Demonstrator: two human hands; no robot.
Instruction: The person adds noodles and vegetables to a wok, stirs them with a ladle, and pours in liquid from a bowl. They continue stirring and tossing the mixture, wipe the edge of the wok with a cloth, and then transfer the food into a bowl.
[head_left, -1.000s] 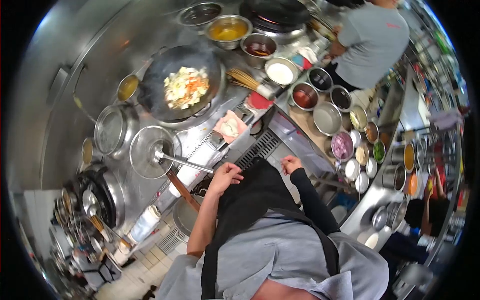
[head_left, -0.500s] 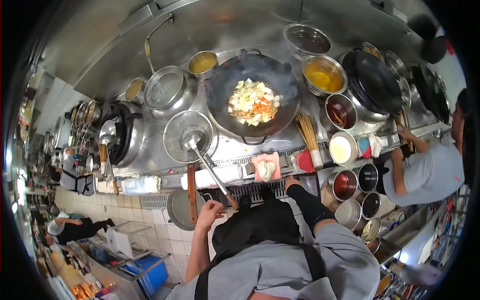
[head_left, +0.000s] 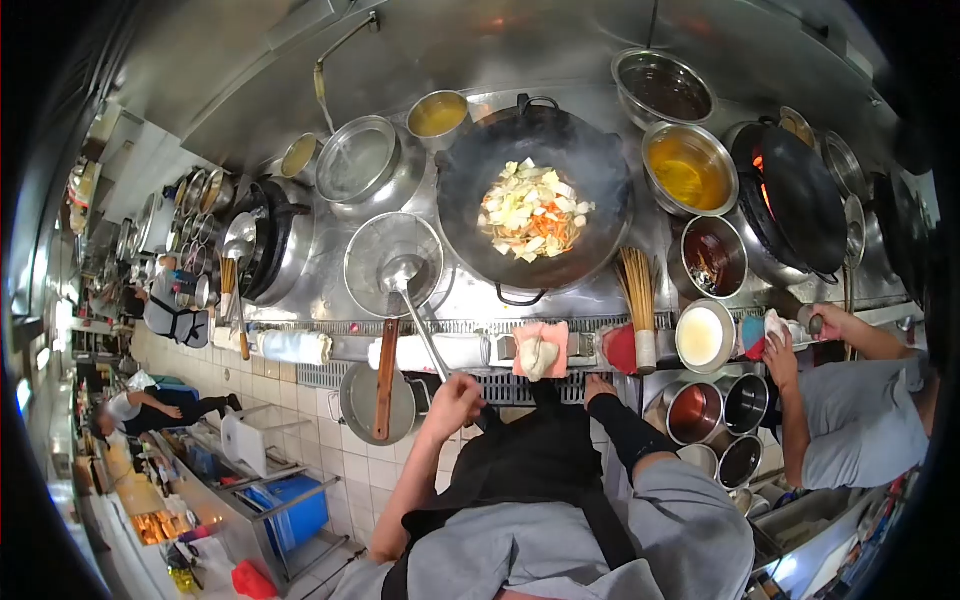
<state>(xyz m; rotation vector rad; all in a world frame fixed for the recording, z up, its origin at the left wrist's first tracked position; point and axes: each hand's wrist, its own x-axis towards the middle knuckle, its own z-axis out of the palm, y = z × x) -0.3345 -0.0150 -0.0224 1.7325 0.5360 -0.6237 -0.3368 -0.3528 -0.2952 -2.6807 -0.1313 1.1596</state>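
My left hand [head_left: 458, 403] is closed at the lower end of the ladle's [head_left: 422, 322] long handle. The ladle's bowl rests in a round wire-mesh strainer [head_left: 392, 248], whose wooden handle [head_left: 384, 395] points toward me. Beyond them a black wok [head_left: 600, 190] holds chopped cabbage and carrot strips [head_left: 535, 212], with faint steam. My right hand [head_left: 598, 388] is low at the counter's front edge, between a folded pink cloth [head_left: 541, 352] and a bamboo brush [head_left: 638, 305]; its fingers are too small and partly hidden to make out.
Bowls of yellow oil [head_left: 688, 170] and dark liquid [head_left: 664, 86] stand right of the wok, near a pot of red sauce [head_left: 713, 256] and a white-filled pot [head_left: 704, 335]. At right a co-worker [head_left: 865, 405] stands beside a tilted wok [head_left: 800, 195] over flames. A water pot [head_left: 358, 160] sits left.
My left hand has moved up and closed at the ladle handle's end. The whole view has shifted. The co-worker's wok at right is now tilted, showing flames under it.
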